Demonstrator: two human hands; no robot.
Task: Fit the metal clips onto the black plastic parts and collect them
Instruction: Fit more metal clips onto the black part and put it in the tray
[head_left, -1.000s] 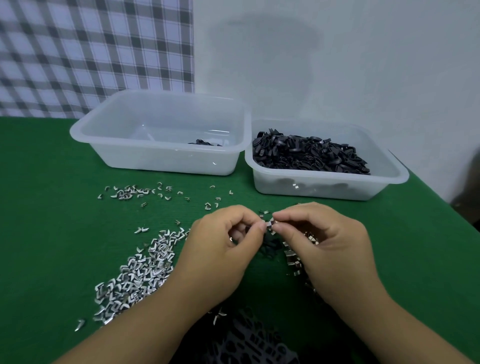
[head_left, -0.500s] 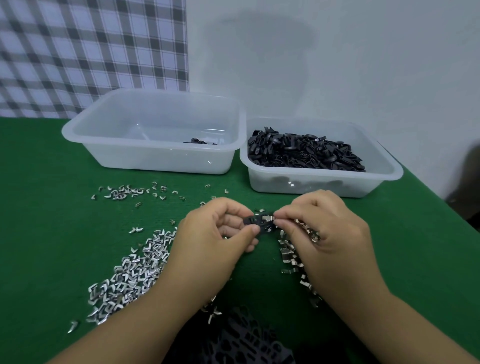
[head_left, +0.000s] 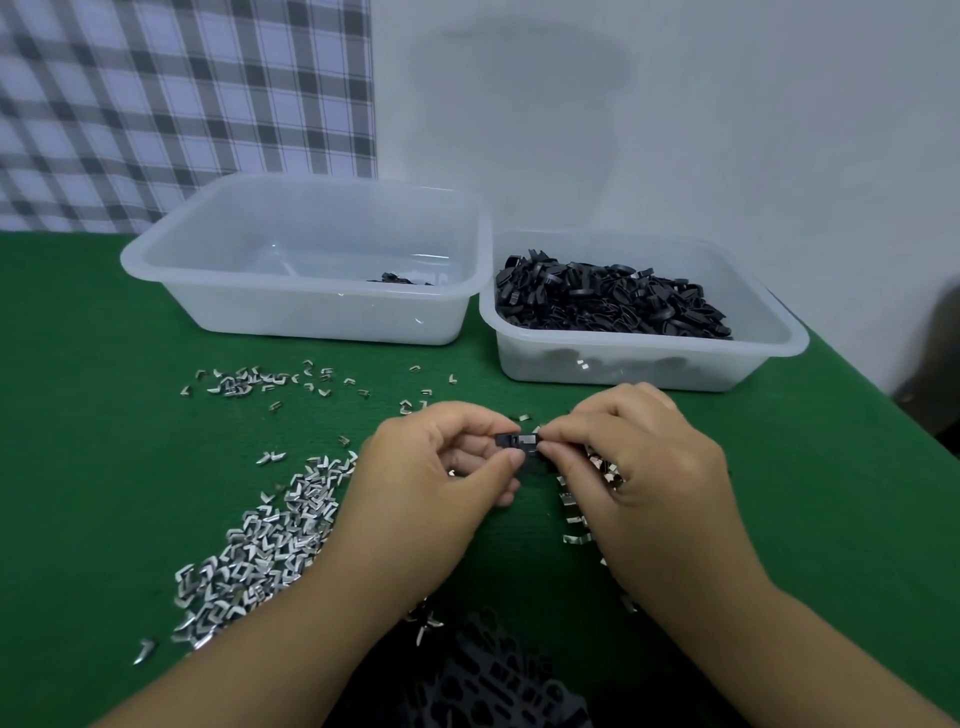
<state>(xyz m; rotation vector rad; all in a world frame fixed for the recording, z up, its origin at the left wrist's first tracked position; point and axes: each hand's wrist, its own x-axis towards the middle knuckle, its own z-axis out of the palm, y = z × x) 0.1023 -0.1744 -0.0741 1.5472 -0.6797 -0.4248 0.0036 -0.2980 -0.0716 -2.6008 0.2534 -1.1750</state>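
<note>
Tubs number two: the left tub (head_left: 208, 291) holds a few black pieces (head_left: 397, 279), the right tub (head_left: 769, 332) a heap (head_left: 608, 301). Fingers of the left hand (head_left: 431, 488) and right hand (head_left: 644, 467) pinch one black part (head_left: 517, 441).

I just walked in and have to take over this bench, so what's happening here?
A person is doing assembly by hand. The left hand and right hand pinch opposite ends of one black plastic part above the green table, apparently pressing a clip onto it. A pile of loose metal clips lies to the left. The right tub is heaped with black parts; the left tub holds only a few.
</note>
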